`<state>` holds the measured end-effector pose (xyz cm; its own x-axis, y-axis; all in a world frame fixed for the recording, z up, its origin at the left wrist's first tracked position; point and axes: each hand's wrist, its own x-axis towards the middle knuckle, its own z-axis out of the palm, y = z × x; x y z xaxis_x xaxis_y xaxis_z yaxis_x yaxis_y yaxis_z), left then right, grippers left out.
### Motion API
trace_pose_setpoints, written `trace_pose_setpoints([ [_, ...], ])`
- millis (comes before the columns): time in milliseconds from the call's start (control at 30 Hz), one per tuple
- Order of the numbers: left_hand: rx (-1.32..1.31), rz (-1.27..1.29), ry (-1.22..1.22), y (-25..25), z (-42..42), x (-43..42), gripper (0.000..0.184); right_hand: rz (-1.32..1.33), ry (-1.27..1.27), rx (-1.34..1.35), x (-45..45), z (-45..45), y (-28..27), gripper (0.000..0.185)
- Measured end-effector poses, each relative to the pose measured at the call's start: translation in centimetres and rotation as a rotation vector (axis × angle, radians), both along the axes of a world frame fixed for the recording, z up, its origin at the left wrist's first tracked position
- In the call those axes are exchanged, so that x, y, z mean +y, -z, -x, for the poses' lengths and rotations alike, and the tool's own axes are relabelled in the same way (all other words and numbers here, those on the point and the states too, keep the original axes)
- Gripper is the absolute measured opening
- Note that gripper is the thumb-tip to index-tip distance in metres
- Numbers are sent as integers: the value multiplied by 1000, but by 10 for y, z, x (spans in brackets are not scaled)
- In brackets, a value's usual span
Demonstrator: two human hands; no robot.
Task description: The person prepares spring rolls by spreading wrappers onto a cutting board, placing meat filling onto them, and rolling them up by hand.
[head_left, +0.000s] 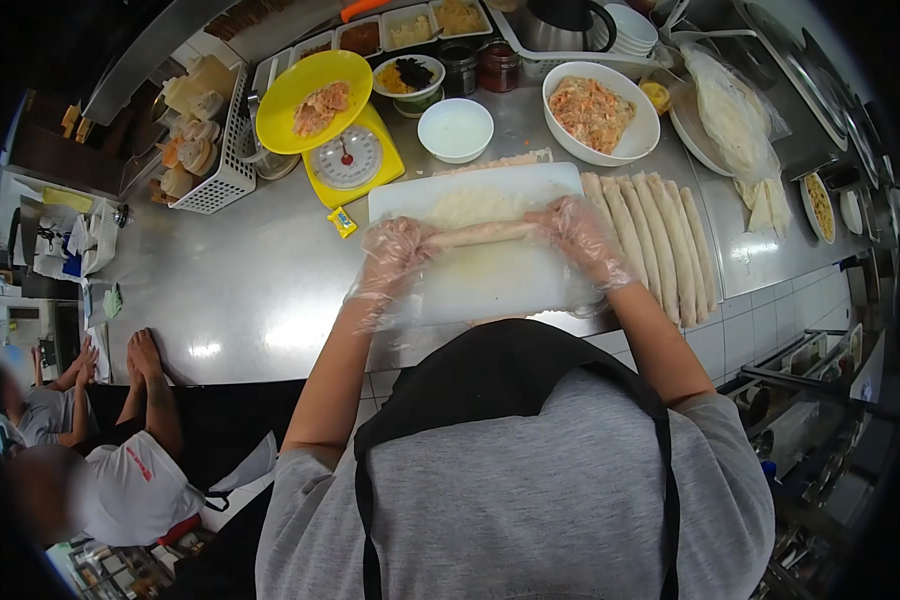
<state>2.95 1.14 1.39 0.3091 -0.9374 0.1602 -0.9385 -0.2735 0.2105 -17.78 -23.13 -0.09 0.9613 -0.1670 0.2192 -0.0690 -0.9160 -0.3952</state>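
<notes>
A long, pale filled roll (485,233) lies across a white cutting board (510,287). My left hand (398,255), in a clear plastic glove, has its fingers closed around the roll's left end. At the right end, my gloved right hand (582,240) grips the same roll. Behind it a thin whitish wrapper sheet (480,203) is spread on the board. Close to my right hand, several similar rolls (655,240) lie side by side on the steel counter. Part of each roll end is hidden by my fingers.
Behind the board stand a white bowl of milky liquid (456,130) and a bowl of orange-flecked filling (602,115). A yellow scale (355,160) carries a yellow plate (275,115) of filling. Wrappers in plastic (735,110) sit at right. Two people are at left.
</notes>
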Motion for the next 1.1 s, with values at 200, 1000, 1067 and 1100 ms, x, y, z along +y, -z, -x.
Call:
trace_pose_setpoints([
  [200, 438, 116, -73, -5, -9, -5, 25, -120, 107, -173, 0, -5, -1, 30],
  [1000, 623, -52, -228, -27, -34, -26, 24, 193, 296, -297, 12, -38, -35, 31],
  [1067, 372, -103, -284, -36, -25, -30, 24, 371, 68, -186, 19, -38, -25, 50],
  [1100, 372, -104, -281, -32, -20, -32, 24, 370, 71, -186, 20, -40, -17, 50],
])
